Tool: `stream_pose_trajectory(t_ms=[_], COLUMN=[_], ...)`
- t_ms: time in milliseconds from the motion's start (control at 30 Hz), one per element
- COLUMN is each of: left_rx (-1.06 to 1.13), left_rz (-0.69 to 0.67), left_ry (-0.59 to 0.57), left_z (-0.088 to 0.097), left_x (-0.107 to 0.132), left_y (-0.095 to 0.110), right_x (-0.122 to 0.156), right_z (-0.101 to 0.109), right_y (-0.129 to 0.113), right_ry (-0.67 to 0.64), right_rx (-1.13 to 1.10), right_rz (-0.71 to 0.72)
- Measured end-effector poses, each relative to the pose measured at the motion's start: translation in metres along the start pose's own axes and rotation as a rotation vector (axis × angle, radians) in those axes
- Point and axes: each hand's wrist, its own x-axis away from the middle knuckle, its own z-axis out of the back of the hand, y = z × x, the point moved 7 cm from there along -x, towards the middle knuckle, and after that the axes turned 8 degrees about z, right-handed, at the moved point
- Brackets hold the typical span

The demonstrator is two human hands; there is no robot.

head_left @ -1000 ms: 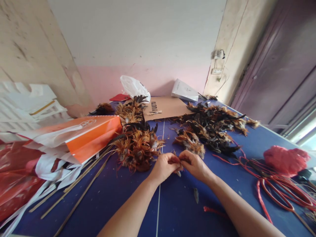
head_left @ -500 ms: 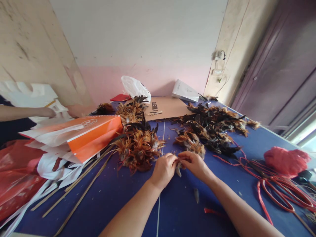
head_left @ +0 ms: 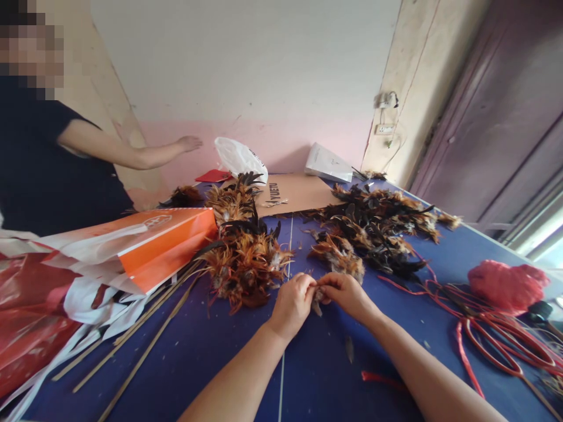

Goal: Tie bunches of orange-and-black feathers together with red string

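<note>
My left hand (head_left: 294,305) and my right hand (head_left: 347,295) meet over the blue table (head_left: 211,351), fingers pinched together on a small tuft of feathers (head_left: 316,300) held between them. Just left of my hands lies a heap of orange-brown and black feathers (head_left: 244,252). A wider dark feather pile (head_left: 373,228) spreads beyond my right hand. One loose feather (head_left: 349,349) lies on the table under my right forearm.
An orange paper bag (head_left: 153,240) lies over red and white plastic at left, with thin bamboo sticks (head_left: 145,328) beside it. Red cord (head_left: 492,334) and a pink bundle (head_left: 508,284) sit at right. Cardboard (head_left: 294,192) lies at the back. A person in dark clothes (head_left: 48,170) stands at left, arm stretched out.
A person has stepped into view at the left and stretched an arm out toward the back wall. My hands have stayed together on the feather tuft, shifting only slightly.
</note>
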Motion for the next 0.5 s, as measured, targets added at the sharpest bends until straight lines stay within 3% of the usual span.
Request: stream_pose_trajectory(t_ms=[333, 500], left_rx=[0.009, 0.002], left_rz=[0.007, 0.004], left_ry=[0.008, 0.014], left_z=[0.0006, -0.0003], left_x=[-0.0005, -0.0010], left_y=[-0.0021, -0.0024], right_x=[-0.0009, -0.0007], right_z=[-0.0065, -0.0024], right_y=[0.0056, 0.0016], right_ry=[0.001, 0.023], right_rx=[-0.125, 0.018], right_rz=[0.038, 0.048])
